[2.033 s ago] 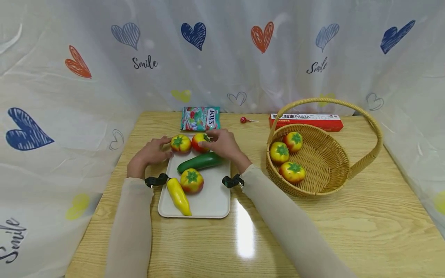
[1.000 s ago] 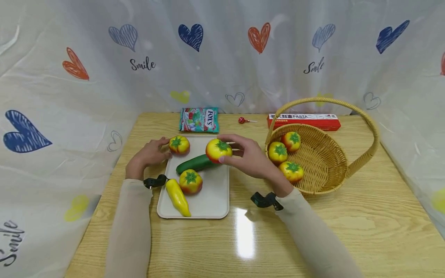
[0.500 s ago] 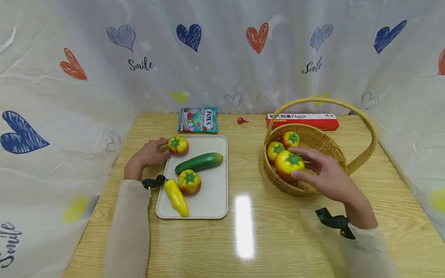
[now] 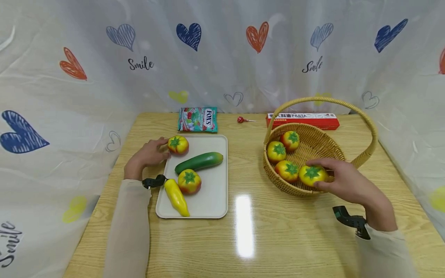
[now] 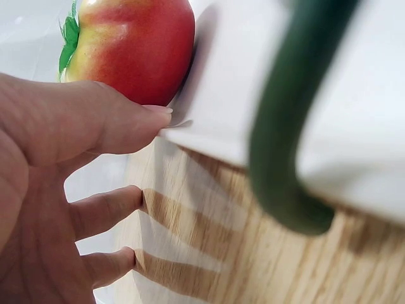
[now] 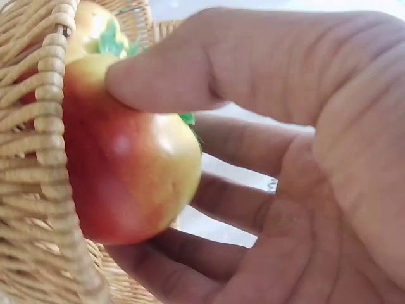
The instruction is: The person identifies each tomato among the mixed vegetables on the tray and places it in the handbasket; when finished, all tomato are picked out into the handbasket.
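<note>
My right hand [image 4: 347, 181] is inside the front of the wicker basket [image 4: 332, 152], its thumb and fingers curled round a red-yellow tomato [image 4: 309, 179]. In the right wrist view, that tomato [image 6: 133, 171] sits just behind the woven rim, my thumb pressed on its side. Several more tomatoes [image 4: 286, 172] lie along the basket's left side. At the white tray's [image 4: 212, 197] far left corner, my left hand [image 4: 149, 154] rests with loose fingers beside another tomato [image 4: 178, 146]. In the left wrist view its thumb is at the tray's edge, just below the tomato [image 5: 139, 54].
On the tray also lie a green cucumber [image 4: 199, 162], a tomato [image 4: 189, 182] and a yellow pepper [image 4: 176, 197]. A candy bag [image 4: 197, 119], a lollipop [image 4: 241, 120] and a red pasta box [image 4: 302, 121] line the table's back. The basket's tall handle [image 4: 323, 99] arches over it.
My right hand has lifted the tomato from the tray's far side, carried it right over the table and lowered it into the basket's front. The left hand has stayed beside its tomato.
</note>
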A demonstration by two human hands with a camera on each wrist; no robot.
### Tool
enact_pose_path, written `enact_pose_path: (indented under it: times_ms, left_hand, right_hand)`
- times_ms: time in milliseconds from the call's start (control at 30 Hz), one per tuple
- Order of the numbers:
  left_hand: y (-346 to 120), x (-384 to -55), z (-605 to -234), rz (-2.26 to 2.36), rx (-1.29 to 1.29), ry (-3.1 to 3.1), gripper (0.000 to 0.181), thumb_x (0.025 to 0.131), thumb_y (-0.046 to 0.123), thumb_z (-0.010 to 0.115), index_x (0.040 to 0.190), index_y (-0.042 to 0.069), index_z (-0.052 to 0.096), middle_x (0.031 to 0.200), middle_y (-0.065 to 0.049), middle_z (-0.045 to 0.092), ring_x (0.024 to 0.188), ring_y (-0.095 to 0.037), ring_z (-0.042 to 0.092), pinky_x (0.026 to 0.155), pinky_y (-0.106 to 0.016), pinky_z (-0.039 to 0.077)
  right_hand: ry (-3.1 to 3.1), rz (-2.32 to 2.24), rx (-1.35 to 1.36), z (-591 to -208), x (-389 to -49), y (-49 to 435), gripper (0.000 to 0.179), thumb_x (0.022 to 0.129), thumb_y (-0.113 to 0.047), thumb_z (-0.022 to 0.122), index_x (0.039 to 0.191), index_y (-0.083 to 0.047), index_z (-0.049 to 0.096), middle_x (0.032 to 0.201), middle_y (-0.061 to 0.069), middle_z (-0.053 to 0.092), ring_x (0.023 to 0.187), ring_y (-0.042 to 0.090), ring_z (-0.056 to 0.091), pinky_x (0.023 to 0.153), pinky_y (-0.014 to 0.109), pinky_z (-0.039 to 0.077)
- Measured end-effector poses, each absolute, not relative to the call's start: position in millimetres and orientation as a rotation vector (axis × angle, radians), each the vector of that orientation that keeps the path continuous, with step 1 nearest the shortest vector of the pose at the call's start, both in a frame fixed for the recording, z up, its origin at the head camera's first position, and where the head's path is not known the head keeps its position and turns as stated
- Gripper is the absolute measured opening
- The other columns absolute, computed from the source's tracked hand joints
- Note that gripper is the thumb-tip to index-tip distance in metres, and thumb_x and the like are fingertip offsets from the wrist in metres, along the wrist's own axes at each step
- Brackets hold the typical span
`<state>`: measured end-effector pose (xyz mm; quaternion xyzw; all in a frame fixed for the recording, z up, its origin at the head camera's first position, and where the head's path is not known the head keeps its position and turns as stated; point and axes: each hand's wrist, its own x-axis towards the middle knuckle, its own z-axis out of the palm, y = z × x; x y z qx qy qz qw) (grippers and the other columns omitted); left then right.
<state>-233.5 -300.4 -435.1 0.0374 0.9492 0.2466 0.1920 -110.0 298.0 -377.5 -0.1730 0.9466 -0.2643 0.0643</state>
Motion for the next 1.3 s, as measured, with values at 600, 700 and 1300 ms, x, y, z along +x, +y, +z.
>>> enact_pose_path:
  times_ms: [600, 700, 1300]
  left_hand:
    - [-299.5, -234.8, -434.0, 0.676, 0.115, 2.671, 0.075, 0.107, 0.031, 0.063, 0.171, 0.006, 0.034, 0.181, -0.027, 0.016, 0.164, -0.058, 0.017, 0.13, -0.076, 0.02]
    - [-299.8, -234.8, -434.1, 0.667, 0.12, 2.674, 0.075, 0.107, 0.031, 0.063, 0.171, 0.006, 0.034, 0.181, -0.027, 0.016, 0.164, -0.058, 0.017, 0.13, -0.076, 0.02]
    - [-301.1, -234.1, -433.7, 0.696, 0.133, 2.664, 0.075, 0.107, 0.029, 0.063, 0.171, 0.004, 0.033, 0.181, -0.027, 0.016, 0.165, -0.058, 0.012, 0.131, -0.076, 0.016]
  right_hand:
    - [2.659, -1.005, -0.597, -392.7, -130.7, 277.0, 0.054, 0.093, -0.018, 0.089, 0.145, -0.023, 0.072, 0.14, 0.007, 0.075, 0.121, 0.026, 0.07, 0.091, 0.027, 0.061]
    - [2.639, -1.013, -0.625, -396.6, -134.6, 274.4, 0.054, 0.093, -0.017, 0.089, 0.144, -0.023, 0.072, 0.139, 0.004, 0.075, 0.113, 0.021, 0.07, 0.088, 0.027, 0.06]
    - [2.559, -1.143, -0.576, -400.7, -134.9, 281.4, 0.053, 0.098, -0.02, 0.085, 0.148, -0.014, 0.068, 0.146, 0.012, 0.072, 0.133, 0.036, 0.07, 0.103, 0.021, 0.058]
